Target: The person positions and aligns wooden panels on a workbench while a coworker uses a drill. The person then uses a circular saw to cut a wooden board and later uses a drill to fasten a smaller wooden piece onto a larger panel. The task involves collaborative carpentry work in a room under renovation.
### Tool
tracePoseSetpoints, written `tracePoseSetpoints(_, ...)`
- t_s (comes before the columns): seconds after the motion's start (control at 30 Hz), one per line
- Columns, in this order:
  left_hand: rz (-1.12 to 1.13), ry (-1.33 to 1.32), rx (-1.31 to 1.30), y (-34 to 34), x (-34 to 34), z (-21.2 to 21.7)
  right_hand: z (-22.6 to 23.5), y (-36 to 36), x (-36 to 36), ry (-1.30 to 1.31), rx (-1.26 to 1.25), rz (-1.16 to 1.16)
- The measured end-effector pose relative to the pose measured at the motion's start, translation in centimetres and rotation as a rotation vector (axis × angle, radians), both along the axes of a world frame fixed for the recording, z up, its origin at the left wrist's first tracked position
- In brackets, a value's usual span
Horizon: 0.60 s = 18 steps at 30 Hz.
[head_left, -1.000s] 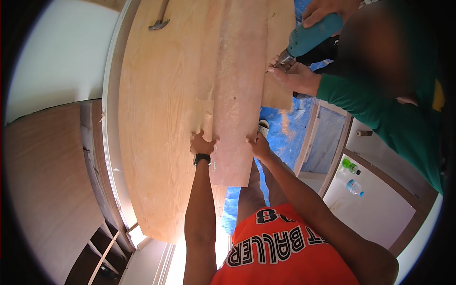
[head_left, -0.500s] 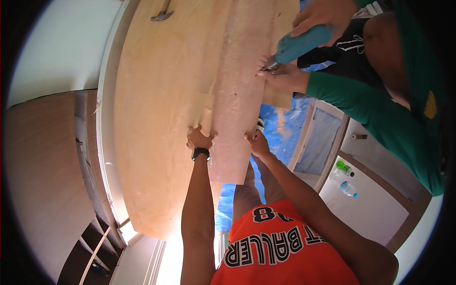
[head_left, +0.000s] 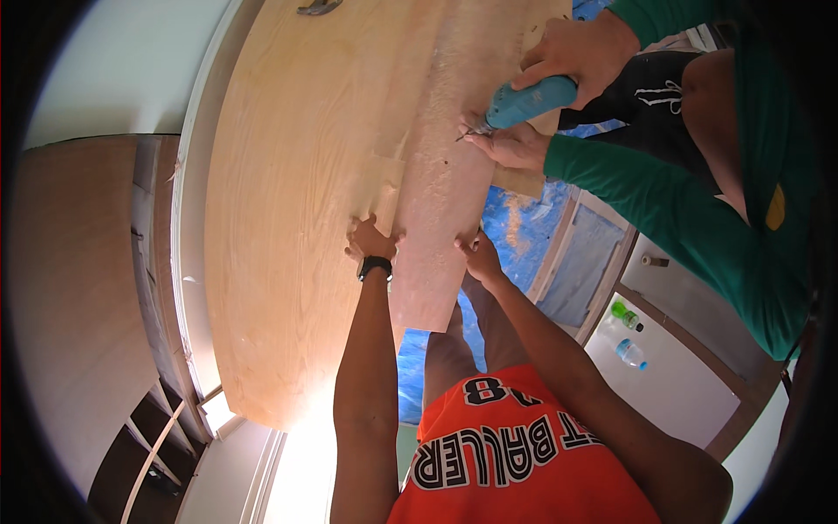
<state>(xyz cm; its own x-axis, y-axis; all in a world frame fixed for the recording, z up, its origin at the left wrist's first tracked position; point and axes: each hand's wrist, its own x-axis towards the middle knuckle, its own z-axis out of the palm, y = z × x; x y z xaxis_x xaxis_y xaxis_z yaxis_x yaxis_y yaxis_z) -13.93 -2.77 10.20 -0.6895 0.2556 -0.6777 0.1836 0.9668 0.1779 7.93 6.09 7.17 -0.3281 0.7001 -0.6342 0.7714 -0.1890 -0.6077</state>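
Observation:
A long pinkish wooden plank (head_left: 441,223) lies over a wide sheet of plywood (head_left: 288,227), its near end close to my legs. My right hand (head_left: 478,256) grips the plank's right edge, thumb on top and the other fingers partly hidden. Beside the plank's left edge, my left hand (head_left: 371,239), with a black watch at the wrist, straddles a narrow pale wood strip (head_left: 385,185), thumb towards the plank. Farther up, a co-worker in green sleeves holds a teal power drill (head_left: 529,100). Its bit points at the plank, steadied by the co-worker's other hand (head_left: 517,147).
A hammer head (head_left: 319,7) shows at the far edge of the plywood. Blue sheeting (head_left: 517,229) with sawdust covers the floor at right. Two bottles, one green (head_left: 625,313) and one clear (head_left: 630,353), lie on a white panel. A wall and a wooden cabinet stand left.
The co-worker's drill has shifted left, its bit now farther in over the plank. The hammer sits higher in view as the view moved. My hands keep their places on the wood.

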Motion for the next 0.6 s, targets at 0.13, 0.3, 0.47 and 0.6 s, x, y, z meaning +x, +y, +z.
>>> tracePoseSetpoints(0.13,-0.009,0.0,-0.015,0.0,0.0,0.2,0.7,0.1,-0.2,-0.025,0.001,0.015)
tracePoseSetpoints(0.3,-0.034,0.073,-0.018,0.1,0.3,0.6,0.6,0.1,0.0,-0.013,0.011,0.019)
tracePoseSetpoints(0.47,-0.01,0.008,-0.015,0.2,0.2,0.8,0.0,0.1,0.4,-0.022,0.006,0.032)
tracePoseSetpoints(0.6,-0.02,0.083,0.002,0.0,0.6,0.4,-0.2,0.1,0.5,-0.041,-0.023,0.014)
